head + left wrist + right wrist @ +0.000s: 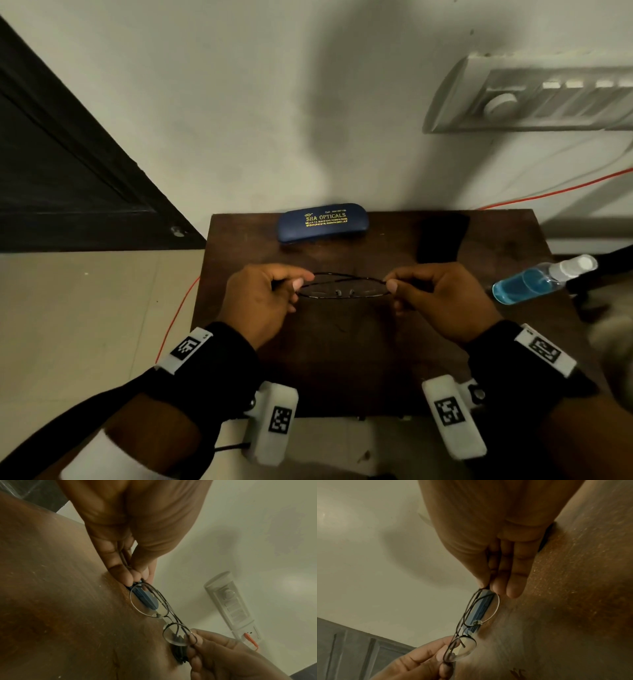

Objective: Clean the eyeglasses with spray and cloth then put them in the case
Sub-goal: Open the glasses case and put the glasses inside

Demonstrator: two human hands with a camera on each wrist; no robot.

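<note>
Small dark wooden table (pixel 359 359) against a pale wall, tiled floor to the left, dim light. Nearest the camera, both hands over the table's middle: left hand (pixel 263 301) pinches the left end of the eyeglasses (pixel 342 286) between thumb and fingers, right hand (pixel 442 301) pinches the right end the same way, so the thin wire frame spans the gap between them, held just above the table, not resting on it. Wrist views show the temples folded behind the lenses. Further right, near the table's right edge, spray bottle (pixel 537 279) with blue liquid lies on its side, well apart from the hands. A black patch (pixel 440 236) at the back right of the table could be the cloth, cannot tell. At the far edge by the wall, blue case (pixel 322 222), lid closed, gold lettering up. On the wall beyond, a switch panel (pixel 534 99) and an orange cable (pixel 548 192). Progress: can't tell whether lenses are sprayed or wiped; the case is not opened and the glasses are not in it, so at least opening, placing and closing remain
</note>
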